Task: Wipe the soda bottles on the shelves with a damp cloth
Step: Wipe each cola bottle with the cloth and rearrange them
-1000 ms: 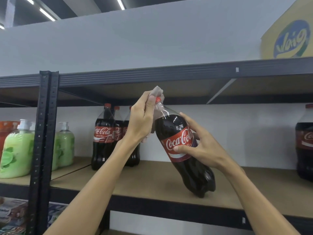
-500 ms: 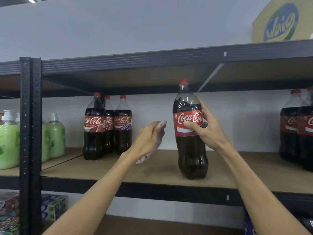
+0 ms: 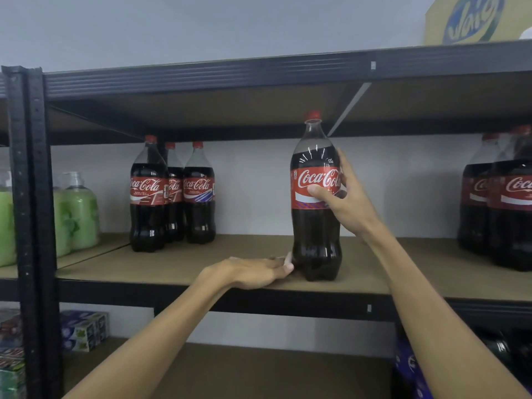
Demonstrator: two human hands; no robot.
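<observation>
Gripping the bottle [image 3: 315, 226], the right hand [image 3: 345, 203] stays put — left hand [image 3: 253, 272] has dropped flat beside its base.

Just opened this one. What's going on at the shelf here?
A person is handling a Coca-Cola bottle that stands upright near the front of the middle shelf. The right hand grips it round the red label. The left hand lies low on the shelf board with its fingertips at the bottle's base, where a sliver of white, probably the cloth, shows. Three more bottles stand further back on the left.
</observation>
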